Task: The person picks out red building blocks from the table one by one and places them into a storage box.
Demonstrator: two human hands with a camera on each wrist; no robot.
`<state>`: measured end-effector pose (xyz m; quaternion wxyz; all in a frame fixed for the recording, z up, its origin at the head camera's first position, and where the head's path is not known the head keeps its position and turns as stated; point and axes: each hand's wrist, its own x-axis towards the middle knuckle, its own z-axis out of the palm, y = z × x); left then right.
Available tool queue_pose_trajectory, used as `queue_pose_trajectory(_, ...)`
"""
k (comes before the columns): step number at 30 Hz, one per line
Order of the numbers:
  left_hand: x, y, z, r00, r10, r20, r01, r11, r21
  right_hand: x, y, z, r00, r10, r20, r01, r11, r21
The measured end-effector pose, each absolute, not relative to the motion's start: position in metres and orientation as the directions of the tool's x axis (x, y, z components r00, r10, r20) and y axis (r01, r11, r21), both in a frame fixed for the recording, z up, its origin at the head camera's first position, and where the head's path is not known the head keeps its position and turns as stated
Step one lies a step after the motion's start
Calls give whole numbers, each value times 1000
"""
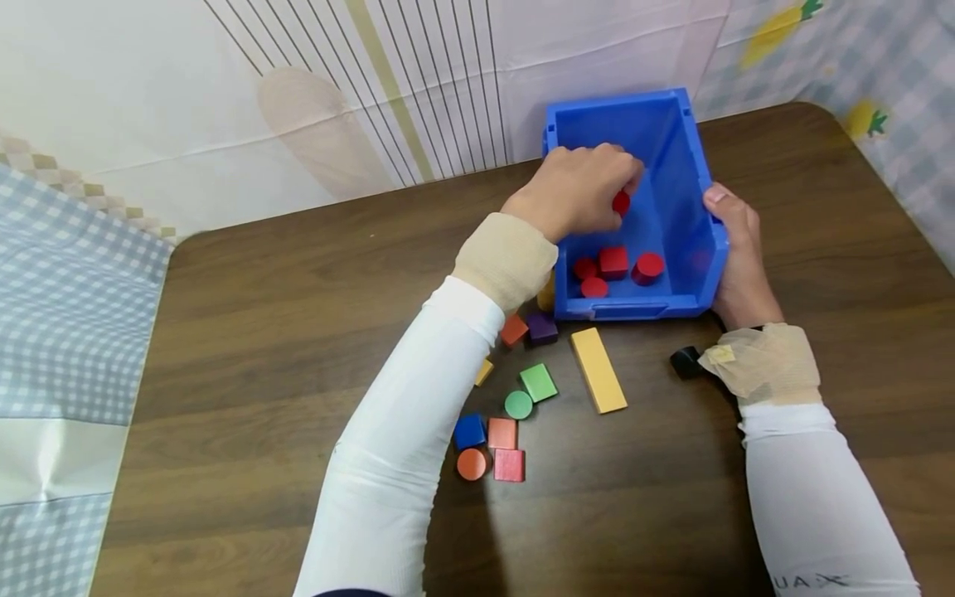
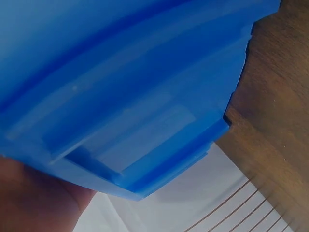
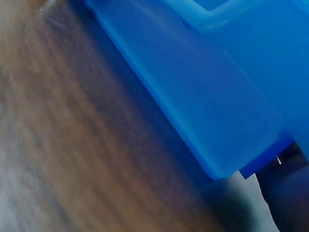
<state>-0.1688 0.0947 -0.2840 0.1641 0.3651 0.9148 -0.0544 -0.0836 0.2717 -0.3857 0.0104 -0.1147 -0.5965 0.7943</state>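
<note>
A blue plastic bin [image 1: 647,310] stands at the back of the table, its open top toward me. My left hand [image 1: 585,186] reaches over its left wall and pinches a red block [image 1: 622,202] inside it, partly hidden by the fingers. Below that hand, on the bin's floor, lie a red cube [image 1: 613,262] and several red round blocks [image 1: 648,267]. My right hand [image 1: 742,253] grips the bin's right wall, thumb over the rim. Both wrist views are filled mostly by the bin's blue walls [image 2: 145,101], with the left hand [image 2: 41,200] at one lower corner.
In front of the bin lie a long yellow block [image 1: 599,371], a purple block [image 1: 541,328], a green square [image 1: 539,382] and a green disc [image 1: 518,405]. Closer to me are blue [image 1: 469,432], orange and pink blocks. A patterned curtain [image 1: 313,108] hangs behind the table.
</note>
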Motion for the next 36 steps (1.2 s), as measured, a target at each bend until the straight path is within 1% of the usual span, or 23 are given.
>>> queue_pose_trajectory(9, -173, 97, -289, -690, 646, -327, 679, 734, 16, -81, 272, -384, -972, 144, -184, 143, -259, -955)
queue_pose_trajectory(16, -176, 96, -293, -704, 639, -309, 676, 737, -16, -83, 269, -382, -975, 143, -172, 127, -281, -951)
queue_pose_trajectory(32, -175, 98, -305, -684, 618, -387, 716, 670, -197, -85, 266, -386, -979, 120, -167, 130, -268, -955)
queue_pose_trajectory(36, -174, 98, -306, -681, 625, -382, 725, 648, -233, -86, 266, -389, -980, 129, -155, 114, -277, -954)
